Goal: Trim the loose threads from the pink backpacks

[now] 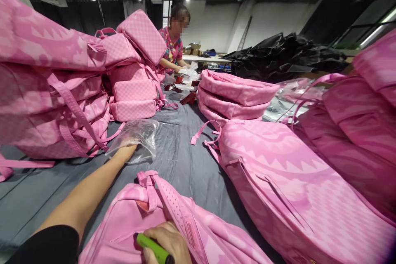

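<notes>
My left hand (128,151) reaches forward over the grey table and is tucked under a crumpled clear plastic bag (139,134), which hides the fingers. My right hand (168,242) is at the bottom edge, closed around a green cylindrical tool (151,246), and rests on a pink backpack (136,222) lying in front of me. The backpack's pink straps (168,202) run from its top handle down past my right hand.
Stacks of pink backpacks stand at left (52,90), centre back (235,95) and right (355,132); one large pink bag (287,185) lies at right front. A person (173,45) works at the far end. Black bags (284,55) are heaped behind. Grey table surface (182,161) shows in the middle.
</notes>
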Demonstrator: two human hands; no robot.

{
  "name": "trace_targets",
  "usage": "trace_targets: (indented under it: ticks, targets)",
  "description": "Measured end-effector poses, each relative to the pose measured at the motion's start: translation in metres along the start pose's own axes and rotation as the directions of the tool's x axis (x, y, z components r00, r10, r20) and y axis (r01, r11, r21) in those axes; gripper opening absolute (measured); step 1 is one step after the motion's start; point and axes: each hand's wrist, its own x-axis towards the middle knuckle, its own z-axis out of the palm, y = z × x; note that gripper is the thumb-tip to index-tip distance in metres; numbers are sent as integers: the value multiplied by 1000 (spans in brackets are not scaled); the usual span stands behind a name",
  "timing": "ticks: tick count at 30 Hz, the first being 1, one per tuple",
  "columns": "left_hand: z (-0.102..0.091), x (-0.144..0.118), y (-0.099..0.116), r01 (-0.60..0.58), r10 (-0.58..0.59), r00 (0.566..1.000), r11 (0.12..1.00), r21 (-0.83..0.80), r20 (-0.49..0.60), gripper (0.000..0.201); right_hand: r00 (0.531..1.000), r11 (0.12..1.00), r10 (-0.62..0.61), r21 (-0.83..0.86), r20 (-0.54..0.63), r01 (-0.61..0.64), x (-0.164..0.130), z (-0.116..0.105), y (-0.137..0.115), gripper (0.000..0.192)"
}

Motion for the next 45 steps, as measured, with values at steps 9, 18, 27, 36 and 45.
trace_targets:
  ticks: [9, 18, 27, 36, 45]
  targets:
    - [-12, -43, 14, -100, 93, 993, 990, 102, 69, 29, 996, 997, 76, -2, 39, -76, 8, -11, -23, 25]
    - [-81, -129, 50, 26, -75, 986, 954, -298, -152, 36, 972, 785, 213, 609, -94, -113, -7, -33, -40, 27]
    - [-138, -226, 128, 135, -32, 991, 236, -962, 131, 46, 917, 787, 366, 579, -158, -215, 24, -27, -82, 44]
    - [-132, -280, 121, -24, -11, 999, 456, -890, -32, 39, 945, 999, 2, 49, -327, 15, 4, -56, -83, 15]
    - [-126, -302, 121, 328, 11, 941, 204, -922, 337, 71, 853, 841, -511, -268, -106, 470, -22, -44, -78, 24]
